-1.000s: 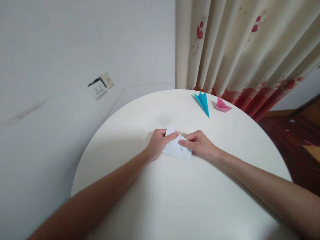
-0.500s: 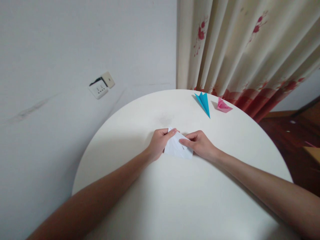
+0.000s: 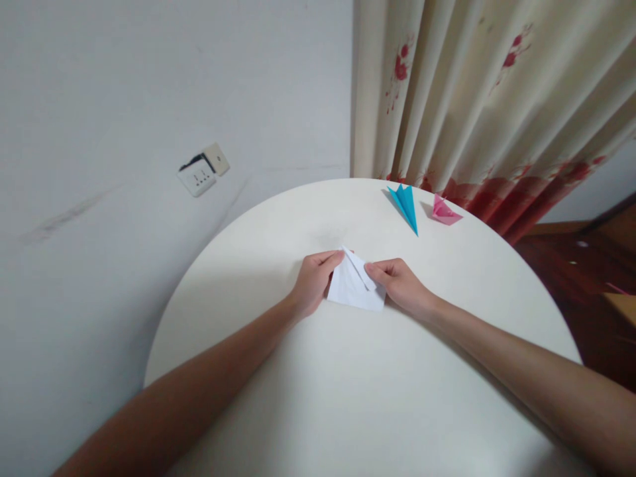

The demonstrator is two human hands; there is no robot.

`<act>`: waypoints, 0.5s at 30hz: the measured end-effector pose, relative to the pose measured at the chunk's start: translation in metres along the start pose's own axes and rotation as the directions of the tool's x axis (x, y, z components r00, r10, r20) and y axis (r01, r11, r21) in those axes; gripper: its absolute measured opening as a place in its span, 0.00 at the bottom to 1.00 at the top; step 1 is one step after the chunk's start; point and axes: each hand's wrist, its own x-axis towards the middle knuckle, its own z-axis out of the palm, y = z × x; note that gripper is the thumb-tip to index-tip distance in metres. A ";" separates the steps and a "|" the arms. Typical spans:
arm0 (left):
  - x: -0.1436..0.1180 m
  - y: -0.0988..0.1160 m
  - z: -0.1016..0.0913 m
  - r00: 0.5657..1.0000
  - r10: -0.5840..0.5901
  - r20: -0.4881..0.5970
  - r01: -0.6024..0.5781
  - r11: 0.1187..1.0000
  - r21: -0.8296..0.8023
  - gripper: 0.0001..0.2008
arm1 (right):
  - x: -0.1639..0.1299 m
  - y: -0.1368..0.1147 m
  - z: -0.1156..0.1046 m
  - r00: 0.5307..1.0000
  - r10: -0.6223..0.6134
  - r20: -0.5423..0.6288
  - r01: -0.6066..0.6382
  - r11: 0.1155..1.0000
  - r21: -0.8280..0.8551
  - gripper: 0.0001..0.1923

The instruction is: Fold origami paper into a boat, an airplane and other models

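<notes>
Left hand [image 3: 313, 286] pins paper [image 3: 354, 291] to worktop [image 3: 348, 397] | right hand [image 3: 400, 286] pinches flap | align edges, then crease firmly.

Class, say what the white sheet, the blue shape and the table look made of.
White sheet: thin matte paper, sharply creased. Blue shape: coloured paper, likely, folded to a point. Table: smooth off-white top, faint sheen; laminate or painted wood, unclear.

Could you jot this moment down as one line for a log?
left hand: holds white folded paper | right hand: pinches its flap | blue paper plane, pink paper shape: far table edge
</notes>
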 end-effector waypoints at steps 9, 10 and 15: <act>-0.012 0.006 0.003 0.986 0.114 0.125 -0.155 0.906 0.393 0.20 | -0.004 -0.006 0.002 0.999 0.025 0.046 -0.027 0.999 0.027 0.33; -0.013 0.007 0.004 0.981 0.128 0.146 -0.178 0.892 0.415 0.21 | -0.005 -0.007 0.003 0.998 0.025 0.059 -0.027 0.999 0.036 0.33; -0.016 0.008 0.006 0.968 0.156 0.199 -0.232 0.859 0.456 0.21 | -0.007 -0.009 0.002 0.995 0.006 0.100 -0.010 0.999 0.040 0.34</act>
